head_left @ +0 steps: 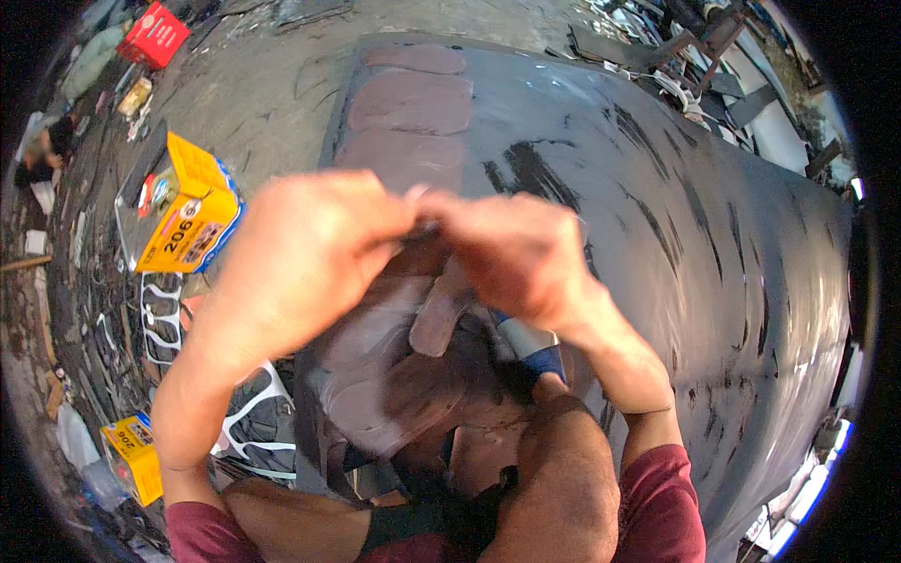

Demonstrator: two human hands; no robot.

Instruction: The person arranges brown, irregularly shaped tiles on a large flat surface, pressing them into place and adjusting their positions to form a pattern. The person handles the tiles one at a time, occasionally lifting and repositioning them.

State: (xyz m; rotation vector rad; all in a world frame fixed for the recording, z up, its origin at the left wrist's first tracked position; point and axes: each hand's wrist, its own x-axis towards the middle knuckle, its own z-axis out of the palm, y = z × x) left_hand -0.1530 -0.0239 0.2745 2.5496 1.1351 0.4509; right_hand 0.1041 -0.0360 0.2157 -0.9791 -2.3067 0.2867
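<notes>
Above the middle of a large dark sheet (657, 197), both of my hands meet with their fingertips pressed together. My left hand (314, 244) is closed, its fingers pinched toward the right one. My right hand (516, 253) is closed as well and slightly blurred. Whatever lies between the fingers is dark and mostly hidden. Just below the right hand, a brown, round-ended strip (436, 324) slants downward; I cannot tell whether the hand grips it. Flat brown rounded pieces (410, 101) lie in a row along the sheet's left edge, and others lie partly shadowed under my hands.
To the left stands an open yellow tin (197, 206), with another yellow tin (141, 455) nearer me. White cut-out frames (258, 418) lie beside my leg. A red box (153, 36) sits far left; scraps (685, 94) pile up far right. Another person (45, 155) shows at the left rim.
</notes>
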